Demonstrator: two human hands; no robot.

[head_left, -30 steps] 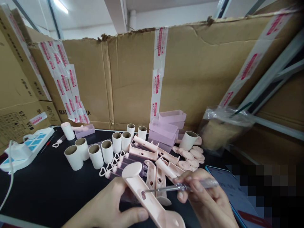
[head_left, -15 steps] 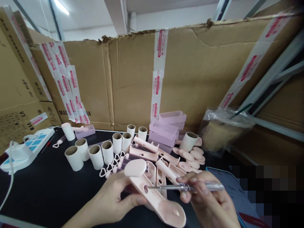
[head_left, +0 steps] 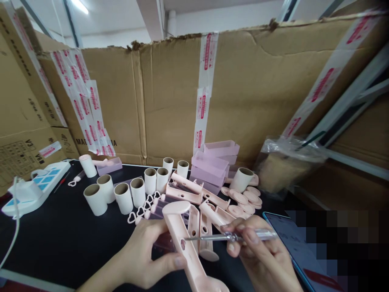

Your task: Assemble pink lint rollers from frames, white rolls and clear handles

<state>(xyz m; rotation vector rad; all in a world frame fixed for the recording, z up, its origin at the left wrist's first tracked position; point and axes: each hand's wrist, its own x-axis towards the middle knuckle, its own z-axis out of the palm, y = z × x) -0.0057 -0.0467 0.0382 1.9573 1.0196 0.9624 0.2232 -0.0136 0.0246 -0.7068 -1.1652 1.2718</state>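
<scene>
The right hand pinches the screwdriver crosswise, tip at the hole of the slanting holder the left hand clasps.

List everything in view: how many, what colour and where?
Held holder: one, pale pink, front centre
Screwdriver-like tool: one, silver, clear handle, front right
Loose holders: several, pale pink, centre
Table: one, black, underneath
Tubes: ten, white, across the table
Discs: several, pale pink, centre right
Heart-ended sticks: several, pink and purple, mostly centre
Trays: several, lilac, mostly centre back
Phone: one, blue-edged, right
Bag: one, clear, right back
Power strip: one, white and blue, left
Thin item: one, partly red, left
Cardboard walls: at least two, brown, back and left
Tape: several strips, white-red, on cardboard
Metal bars: several, grey, right, top
Ceiling light: one, white, top left
Left grip: one, bare, holding that holder
Right grip: one, bare, holding that tool
</scene>
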